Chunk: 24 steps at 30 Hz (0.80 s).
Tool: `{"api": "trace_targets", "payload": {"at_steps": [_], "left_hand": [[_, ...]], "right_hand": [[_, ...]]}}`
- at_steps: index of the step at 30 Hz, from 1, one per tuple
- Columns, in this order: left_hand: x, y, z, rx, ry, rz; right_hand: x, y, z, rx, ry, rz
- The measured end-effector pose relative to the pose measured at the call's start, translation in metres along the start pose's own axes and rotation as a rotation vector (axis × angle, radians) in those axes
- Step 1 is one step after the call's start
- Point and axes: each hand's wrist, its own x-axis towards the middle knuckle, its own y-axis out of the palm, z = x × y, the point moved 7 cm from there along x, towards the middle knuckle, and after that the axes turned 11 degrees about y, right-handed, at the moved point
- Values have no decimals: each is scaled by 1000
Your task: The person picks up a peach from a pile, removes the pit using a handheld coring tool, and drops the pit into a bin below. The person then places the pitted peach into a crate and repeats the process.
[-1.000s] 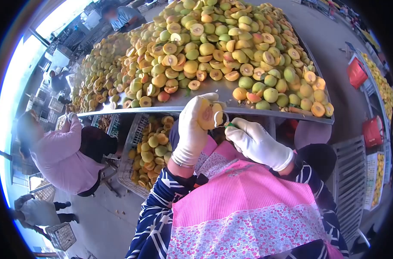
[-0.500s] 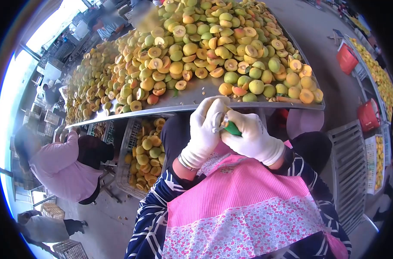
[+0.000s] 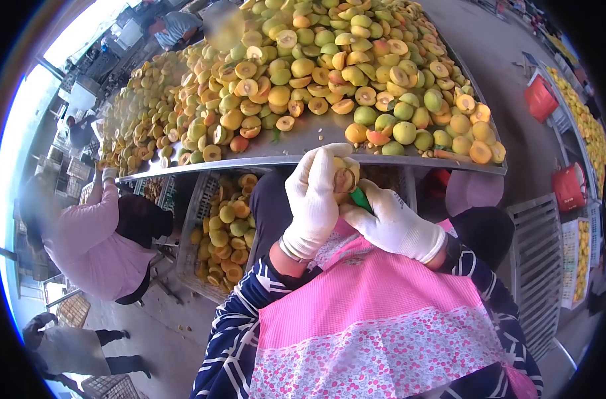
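Note:
My left hand (image 3: 313,199), in a white glove, grips a halved peach (image 3: 345,176) with its cut face turned toward my right hand. My right hand (image 3: 390,223), also gloved, holds a green-handled pitting tool (image 3: 359,197) whose metal loop is pressed into the peach's pit hollow. Both hands work just below the front edge of the metal table (image 3: 303,141), above my pink apron (image 3: 376,326).
The table carries a large heap of whole and halved peaches (image 3: 316,73). A crate of halved peaches (image 3: 224,226) stands under the table at left. A person in pink (image 3: 90,239) bends beside it. Red baskets (image 3: 541,98) and grey crates (image 3: 539,266) stand at right.
A second ago the peach's cut face was open to view beside the tool. Then my hands closed together, and now the tool's loop sits in the pit hollow.

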Motion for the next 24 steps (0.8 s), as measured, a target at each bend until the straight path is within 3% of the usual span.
{"api": "trace_targets", "payload": {"at_steps": [5, 6, 8, 10, 11, 13, 17, 22, 24], "left_hand": [[1, 1, -3, -45, -20, -44], [2, -6, 1, 76, -26, -27], [-1, 0, -2, 37, -103, 0], [2, -1, -4, 108, -31, 57], [2, -2, -6, 73, -72, 49], [4, -1, -17, 46, -103, 103], [13, 2, -20, 37, 63, 320], [14, 5, -33, -30, -42, 349], [18, -6, -37, 64, 19, 279]], "right_hand": [[0, 3, 4, 19, 69, 98], [2, 5, 4, 33, 91, 139], [4, 6, 3, -39, 23, 161], [8, 6, -12, -114, 140, 234], [9, 9, -10, 54, 88, 186], [7, 8, -3, 94, 443, 296], [3, 15, -2, 305, 510, 394], [0, 18, -4, 426, 545, 492], [1, 22, -2, 429, 618, 445]]}}
